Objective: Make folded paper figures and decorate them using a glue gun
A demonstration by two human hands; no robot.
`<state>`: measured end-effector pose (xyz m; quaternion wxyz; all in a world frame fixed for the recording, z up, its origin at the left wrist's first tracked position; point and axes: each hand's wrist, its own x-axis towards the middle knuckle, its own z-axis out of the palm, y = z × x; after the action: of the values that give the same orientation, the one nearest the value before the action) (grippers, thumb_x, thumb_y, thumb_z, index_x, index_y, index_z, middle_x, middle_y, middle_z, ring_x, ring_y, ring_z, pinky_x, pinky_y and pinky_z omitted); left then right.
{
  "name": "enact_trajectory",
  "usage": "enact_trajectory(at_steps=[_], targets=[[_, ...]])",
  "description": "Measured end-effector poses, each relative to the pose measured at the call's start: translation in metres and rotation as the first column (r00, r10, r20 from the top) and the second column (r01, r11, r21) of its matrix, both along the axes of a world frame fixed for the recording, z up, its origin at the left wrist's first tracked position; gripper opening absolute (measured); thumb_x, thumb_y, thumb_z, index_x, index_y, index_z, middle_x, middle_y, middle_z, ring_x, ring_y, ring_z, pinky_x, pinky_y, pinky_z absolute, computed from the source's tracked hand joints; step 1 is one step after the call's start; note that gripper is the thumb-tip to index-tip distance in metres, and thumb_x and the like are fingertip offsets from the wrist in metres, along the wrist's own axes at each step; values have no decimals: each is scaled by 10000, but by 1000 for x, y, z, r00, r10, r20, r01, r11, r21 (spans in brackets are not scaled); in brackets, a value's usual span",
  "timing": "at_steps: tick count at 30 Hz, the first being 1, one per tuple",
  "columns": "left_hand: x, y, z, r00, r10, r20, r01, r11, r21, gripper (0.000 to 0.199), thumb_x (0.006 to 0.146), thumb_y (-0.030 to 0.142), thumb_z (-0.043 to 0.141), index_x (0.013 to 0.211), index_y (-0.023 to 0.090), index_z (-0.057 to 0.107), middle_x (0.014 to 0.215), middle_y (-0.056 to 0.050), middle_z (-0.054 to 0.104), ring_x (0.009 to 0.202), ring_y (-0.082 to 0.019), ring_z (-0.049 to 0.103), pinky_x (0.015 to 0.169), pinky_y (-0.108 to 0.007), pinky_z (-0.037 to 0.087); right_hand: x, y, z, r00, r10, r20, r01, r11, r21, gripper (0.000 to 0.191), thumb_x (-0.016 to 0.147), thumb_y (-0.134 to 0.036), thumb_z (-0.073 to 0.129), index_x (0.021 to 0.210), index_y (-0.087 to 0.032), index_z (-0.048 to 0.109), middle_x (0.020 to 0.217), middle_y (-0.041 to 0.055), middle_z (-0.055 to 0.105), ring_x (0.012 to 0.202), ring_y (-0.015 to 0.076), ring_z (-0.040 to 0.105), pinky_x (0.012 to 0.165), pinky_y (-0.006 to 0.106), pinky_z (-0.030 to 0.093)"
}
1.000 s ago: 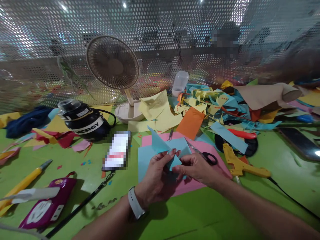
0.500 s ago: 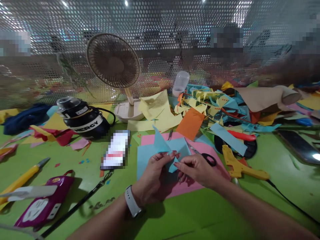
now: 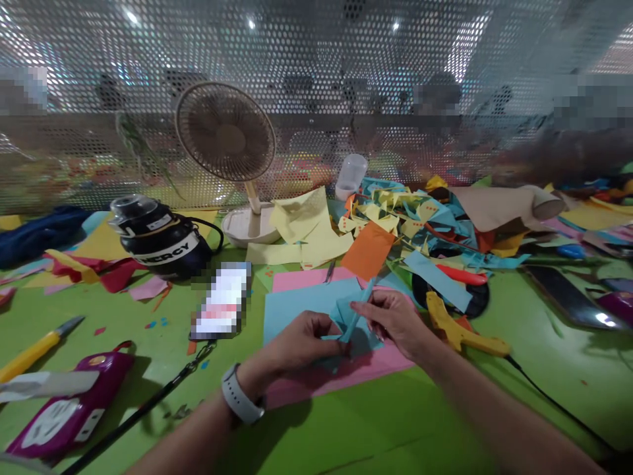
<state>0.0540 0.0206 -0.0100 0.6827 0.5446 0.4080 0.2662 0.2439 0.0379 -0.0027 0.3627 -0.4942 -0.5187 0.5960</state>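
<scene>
Between my hands is a folded piece of blue paper (image 3: 352, 309), held a little above the sheets. My left hand (image 3: 309, 340) pinches its lower left side between thumb and fingers. On the right side, my right hand (image 3: 393, 316) grips the paper's edge with thumb and forefinger, the other fingers curled. Beneath both hands lie a flat blue sheet (image 3: 291, 310) and a larger pink sheet (image 3: 297, 390). The scissors seen earlier are hidden behind my right hand.
A yellow glue gun (image 3: 459, 330) with a cord lies right of my hands. Behind are an orange paper (image 3: 368, 249), a heap of paper scraps (image 3: 395, 211) and a fan (image 3: 227, 132). At left are a phone (image 3: 222, 300), a black bottle (image 3: 161, 237) and a yellow cutter (image 3: 39, 349).
The folded blue paper has been turned, and its tall point now leans to the right. My right hand has moved up along its edge. The whole view has shifted slightly.
</scene>
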Motion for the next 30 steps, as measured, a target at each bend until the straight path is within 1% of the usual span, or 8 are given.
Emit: enact_trajectory(at_steps=[3, 9, 13, 16, 23, 25, 27, 30], targets=[[-24, 12, 16, 984, -165, -74, 168, 985, 47, 64, 716, 252, 741, 705, 189, 742, 723, -52, 744, 637, -147, 646, 624, -224, 473, 6, 3, 3, 998, -30, -51, 26, 997, -75, 433, 598, -504, 796, 520, -169, 533, 397, -53, 526, 285, 45, 406, 273, 165, 248], [-52, 31, 30, 997, 60, 55, -68, 985, 157, 45, 687, 208, 769, 672, 175, 742, 678, -59, 735, 632, -159, 664, 656, -240, 499, 11, 4, 11, 974, 225, -27, -226, 960, -167, 376, 581, -415, 828, 555, -135, 578, 463, -3, 629, 335, 54, 516, 307, 136, 269], [-35, 28, 14, 880, 367, 301, -367, 929, -59, 141, 645, 193, 805, 753, 161, 720, 755, -53, 733, 730, -156, 670, 761, -256, 502, 4, -2, 7, 950, 303, -76, -312, 928, -203, 387, 636, -433, 800, 633, -136, 551, 582, 50, 703, 438, 106, 626, 367, 151, 362], [-15, 20, 4, 827, 377, 418, -253, 912, -322, 217, 643, 251, 809, 803, 153, 699, 810, -67, 725, 793, -187, 674, 824, -325, 511, -2, -6, -3, 959, 267, -96, -281, 939, -198, 395, 650, -451, 789, 714, -145, 548, 676, 61, 729, 519, 140, 666, 390, 179, 427], [-10, 19, -6, 785, 500, 366, -384, 856, -345, 252, 655, 290, 828, 611, 140, 631, 540, 26, 597, 517, -87, 569, 617, -226, 507, 0, -6, -9, 932, 356, -75, -364, 911, -193, 363, 700, -464, 753, 778, -146, 596, 685, 59, 728, 570, 161, 685, 476, 232, 509], [-16, 23, -5, 765, 534, 360, -403, 833, -380, 238, 636, 270, 844, 637, 139, 646, 554, 27, 607, 529, -88, 577, 620, -228, 517, 4, -6, -2, 960, 279, 38, -278, 960, -41, 324, 791, -479, 661, 820, -157, 644, 643, 54, 709, 565, 163, 673, 522, 275, 538], [-19, 24, -4, 768, 535, 352, -385, 825, -414, 230, 629, 260, 850, 654, 135, 658, 560, 24, 612, 531, -87, 581, 601, -218, 517, 8, -6, 4, 980, 81, 182, -135, 942, 307, 259, 840, -430, 616, 910, -194, 694, 801, 86, 726, 751, 197, 691, 694, 352, 568], [-17, 20, -1, 828, 461, 320, -295, 843, -450, 217, 643, 258, 844, 669, 132, 669, 579, 11, 627, 537, -86, 589, 605, -215, 522, 11, -7, 4, 934, -63, 353, -214, 693, 689, 280, 817, -304, 663, 1095, -316, 700, 1380, 62, 518, 1281, 284, 452, 1029, 475, 412]])
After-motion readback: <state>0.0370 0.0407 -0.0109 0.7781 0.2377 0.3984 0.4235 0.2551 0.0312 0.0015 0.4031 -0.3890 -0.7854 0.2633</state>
